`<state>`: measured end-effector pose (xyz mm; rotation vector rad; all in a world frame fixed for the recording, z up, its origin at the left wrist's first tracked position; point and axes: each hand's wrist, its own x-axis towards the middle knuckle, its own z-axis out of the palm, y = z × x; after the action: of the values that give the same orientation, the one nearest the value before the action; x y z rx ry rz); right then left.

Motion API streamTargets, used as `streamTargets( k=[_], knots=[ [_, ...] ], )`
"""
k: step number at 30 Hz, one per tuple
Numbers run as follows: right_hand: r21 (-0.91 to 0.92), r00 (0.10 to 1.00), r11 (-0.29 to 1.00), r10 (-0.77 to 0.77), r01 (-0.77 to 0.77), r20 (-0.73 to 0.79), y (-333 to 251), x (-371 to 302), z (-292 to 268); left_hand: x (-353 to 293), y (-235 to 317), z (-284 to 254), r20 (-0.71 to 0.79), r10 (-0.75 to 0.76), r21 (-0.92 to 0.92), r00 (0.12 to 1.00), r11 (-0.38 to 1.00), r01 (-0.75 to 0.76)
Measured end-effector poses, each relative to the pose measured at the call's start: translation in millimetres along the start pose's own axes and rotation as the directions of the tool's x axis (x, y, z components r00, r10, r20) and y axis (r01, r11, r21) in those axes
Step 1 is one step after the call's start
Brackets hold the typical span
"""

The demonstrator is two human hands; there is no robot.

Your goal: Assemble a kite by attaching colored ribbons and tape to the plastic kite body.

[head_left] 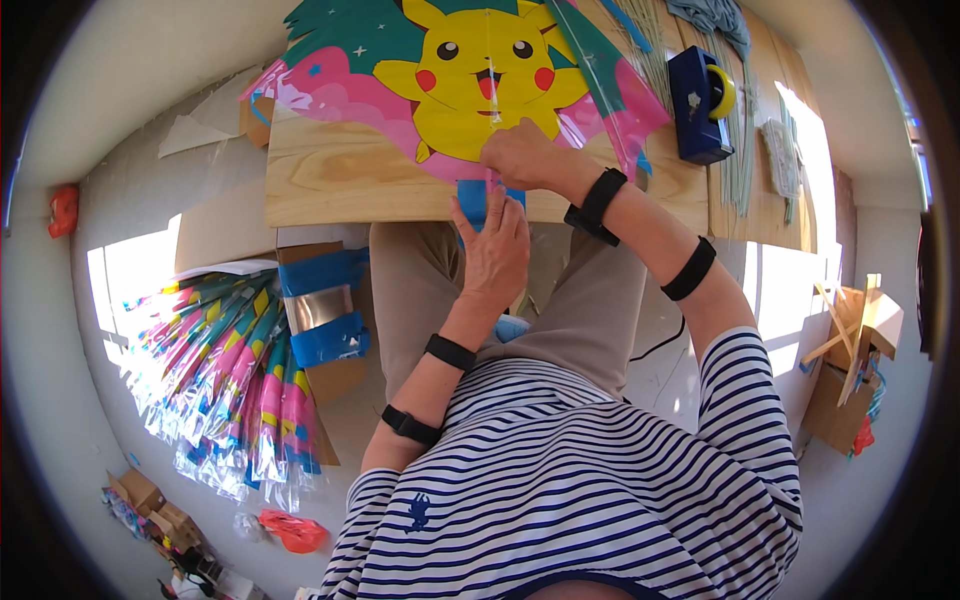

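A kite sheet (375, 110) of thin plastic lies on the wooden table in front of me, printed green and pink with a large yellow cartoon figure. My right hand (530, 157) is closed in a pinch at the sheet's lower middle, by the end of its centre line. Just below it, my left hand (493, 248) is at the table's near edge, fingers bent around the sheet's narrow pink lower end. A blue taped patch (472, 200) shows beside the left fingers. What exactly lies between the fingertips is partly hidden.
A blue tape dispenser (697, 105) with a yellow roll stands at the table's right, near thin pale sticks (742, 150) and a clear plastic box (780, 158). Left of my legs, many folded kites (235, 370) fan out beside a blue-taped carton (322, 305). More cardboard (845, 405) sits at right.
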<state>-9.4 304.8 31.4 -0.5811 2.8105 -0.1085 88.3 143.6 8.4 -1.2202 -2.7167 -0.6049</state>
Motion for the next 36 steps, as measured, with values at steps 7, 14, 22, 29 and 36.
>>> streamTargets(
  k=[7, 14, 22, 29, 36],
  knots=[
    [-0.020, 0.999, 1.000, -0.002, 0.000, -0.054, 1, -1, 3, 3, -4, -1, -0.007, 0.036, -0.017, 0.999, 0.999, -0.037],
    [-0.101, 0.997, 0.993, 0.072, -0.069, 0.023, -6, 1, -11, 5, -5, -9, 0.134, 0.034, 0.027, 0.990, 0.999, -0.038],
    [-0.067, 0.981, 0.980, 0.180, -0.186, -0.077, -9, -2, -9, 4, -4, -4, 0.035, 0.067, -0.005, 0.997, 0.998, -0.067],
    [0.118, 0.848, 0.954, 0.300, -0.277, -0.437, 5, -7, -7, 4, -2, -6, 0.069, 0.059, 0.019, 0.996, 0.998, -0.061],
    [0.507, 0.831, 0.809, 0.481, -0.297, -0.281, -8, -37, 24, 5, -3, -2, 0.036, 0.053, -0.023, 0.998, 0.998, -0.052]
  ],
)
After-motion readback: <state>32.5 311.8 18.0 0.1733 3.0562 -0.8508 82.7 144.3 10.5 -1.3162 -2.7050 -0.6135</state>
